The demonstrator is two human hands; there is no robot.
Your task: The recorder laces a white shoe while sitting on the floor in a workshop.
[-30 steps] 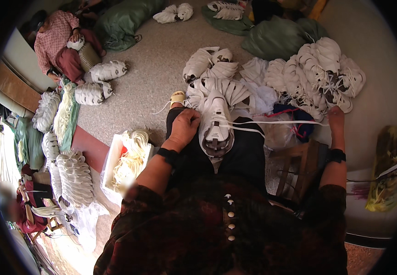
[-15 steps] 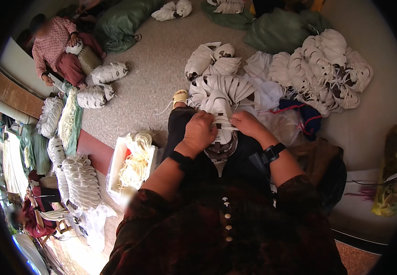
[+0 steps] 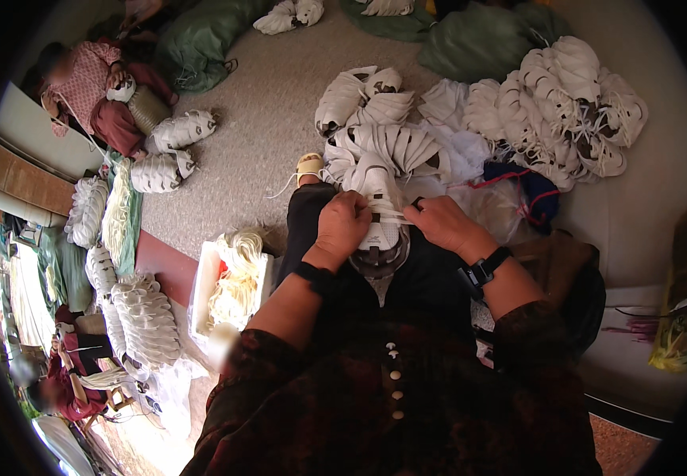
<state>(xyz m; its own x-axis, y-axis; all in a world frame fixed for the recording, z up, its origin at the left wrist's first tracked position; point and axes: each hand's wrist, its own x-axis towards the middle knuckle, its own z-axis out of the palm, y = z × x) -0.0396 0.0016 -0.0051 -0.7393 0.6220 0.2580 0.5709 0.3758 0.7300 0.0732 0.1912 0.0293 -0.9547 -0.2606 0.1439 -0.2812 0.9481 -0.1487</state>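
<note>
A white shoe upper [image 3: 381,236] with a dark grey edge stands between my knees. Pale flat shoelaces [image 3: 389,214] cross its front. On the left side of the upper, my left hand [image 3: 345,224] is closed, fingers pinched on the lace at its edge. Opposite it, my right hand [image 3: 443,225] is closed too, thumb and fingers on the lace's other side. Something small and dark shows at the right fingertips; I cannot make out what it is. Just beyond the upper lies a row of nested white shoe uppers [image 3: 395,147].
On the left stands a white box [image 3: 202,297] of cream laces [image 3: 236,278]. More white uppers [image 3: 546,103] are heaped at the far right, near green sacks [image 3: 482,47]. A dark blue cloth [image 3: 538,198] lies right of my knee. Two people [image 3: 93,87] [image 3: 65,389] sit at the left.
My right hand has turned and shifted slightly right, its wrist lower. The left hand stays almost in place at the lace. The person at the far left has raised an arm with a lace.
</note>
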